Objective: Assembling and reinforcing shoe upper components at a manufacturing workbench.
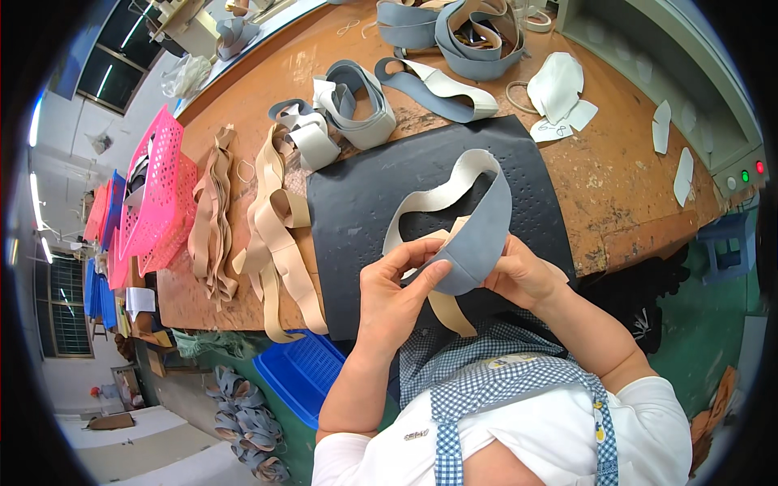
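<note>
Left hand [391, 304] and right hand [525, 274] were clamped on a smooth grey band [482, 235], pale-lined, looped above a pitted black mat [356, 227], limp tan strips [274, 243] lay toward nine o'clock, a coil [374, 128] toward eleven.

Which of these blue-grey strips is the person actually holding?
The looped strip above the black mat, held by the left hand and right hand; no hand touches the other blue-grey strips.
</note>
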### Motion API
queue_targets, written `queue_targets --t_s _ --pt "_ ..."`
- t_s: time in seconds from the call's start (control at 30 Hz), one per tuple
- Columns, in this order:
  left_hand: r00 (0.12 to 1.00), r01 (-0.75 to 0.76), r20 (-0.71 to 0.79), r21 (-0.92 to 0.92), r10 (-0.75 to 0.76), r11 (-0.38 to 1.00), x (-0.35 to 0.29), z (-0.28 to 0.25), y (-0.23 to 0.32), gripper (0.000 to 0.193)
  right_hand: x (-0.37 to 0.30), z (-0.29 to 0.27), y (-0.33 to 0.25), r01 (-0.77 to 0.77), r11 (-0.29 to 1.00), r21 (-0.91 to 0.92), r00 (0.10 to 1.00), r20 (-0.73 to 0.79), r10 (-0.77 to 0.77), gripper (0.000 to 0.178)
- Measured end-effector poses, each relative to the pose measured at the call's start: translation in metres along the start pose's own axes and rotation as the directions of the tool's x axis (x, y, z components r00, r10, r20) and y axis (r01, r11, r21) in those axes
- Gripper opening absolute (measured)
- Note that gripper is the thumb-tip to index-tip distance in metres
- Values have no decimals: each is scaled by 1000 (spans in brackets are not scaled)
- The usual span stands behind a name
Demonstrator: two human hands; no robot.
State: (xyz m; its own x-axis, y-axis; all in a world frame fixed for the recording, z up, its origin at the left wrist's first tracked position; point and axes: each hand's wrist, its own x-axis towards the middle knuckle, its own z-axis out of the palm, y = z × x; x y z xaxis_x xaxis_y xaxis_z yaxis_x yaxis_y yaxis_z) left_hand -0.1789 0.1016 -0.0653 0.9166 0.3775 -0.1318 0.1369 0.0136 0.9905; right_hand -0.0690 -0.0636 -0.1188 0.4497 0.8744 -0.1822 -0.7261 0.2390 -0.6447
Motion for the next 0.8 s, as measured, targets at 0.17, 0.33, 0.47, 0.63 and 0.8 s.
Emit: queue_targets --t_s 0.17,0.33,0.47,0.63,0.8 --pt "1000 16 -3 3 -16 1000 0 0 2 27 0 -3 1 3 1000 6 1000 4 -3 45" --pt "998 59 0 -73 -59 996 1 -2 -2 25 -2 4 0 13 1000 -21 998 -56 -14 42" --pt "995 94 -3 -116 -95 989 2 -4 -4 24 -3 5 1 42 999 -35 995 -84 -45 39" --pt "999 49 -23 -40 -50 998 4 -5 -11 21 1 1 17 300 876 -378 884 -235 -405 41" --pt "982 -163 -29 357 186 920 3 -7 -13 17 0 4 11 401 865 -301 863 -192 -467 47"
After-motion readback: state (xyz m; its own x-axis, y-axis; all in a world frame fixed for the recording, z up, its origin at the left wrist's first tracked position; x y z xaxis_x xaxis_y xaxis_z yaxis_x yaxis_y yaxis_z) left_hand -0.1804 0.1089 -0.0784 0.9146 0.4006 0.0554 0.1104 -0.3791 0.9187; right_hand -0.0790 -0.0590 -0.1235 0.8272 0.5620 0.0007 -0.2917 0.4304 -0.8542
